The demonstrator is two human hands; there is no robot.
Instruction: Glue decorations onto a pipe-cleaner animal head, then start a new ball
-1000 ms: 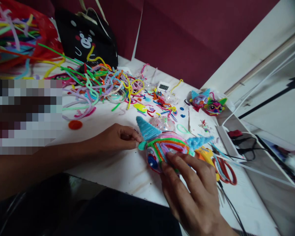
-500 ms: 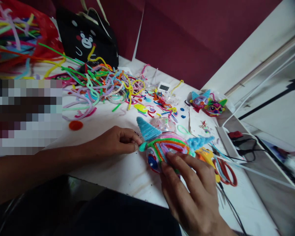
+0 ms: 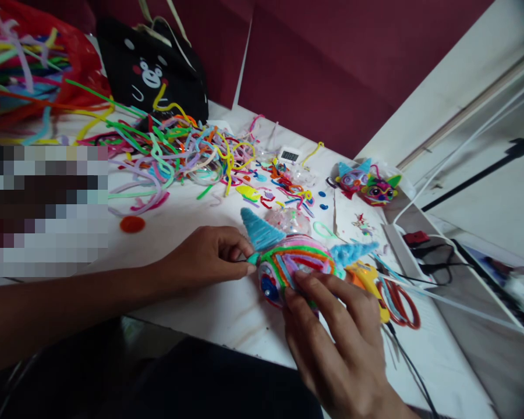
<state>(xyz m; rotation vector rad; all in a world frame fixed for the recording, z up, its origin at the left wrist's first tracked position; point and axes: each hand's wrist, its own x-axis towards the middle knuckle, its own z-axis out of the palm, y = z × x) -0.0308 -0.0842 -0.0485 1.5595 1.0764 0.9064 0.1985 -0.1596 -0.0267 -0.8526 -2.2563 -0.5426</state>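
Observation:
A round craft head (image 3: 294,262) wound from many-coloured pipe cleaners, with two blue cone ears, lies on the white table (image 3: 218,302) in front of me. My left hand (image 3: 209,256) has its fingers closed in a pinch on a green pipe cleaner end at the head's left side. My right hand (image 3: 332,343) rests on the head's near side, with its fingers pressing the strands.
A heap of loose pipe cleaners (image 3: 174,154) covers the back left, by a black bear-print bag (image 3: 152,70). Two finished craft heads (image 3: 369,183), a small digital timer (image 3: 289,155), red-handled scissors (image 3: 399,302), a yellow glue gun (image 3: 369,279) and an orange disc (image 3: 132,224) lie around.
My left hand has closed tighter on the green end at the head's left side. The craft head and my right hand have barely shifted.

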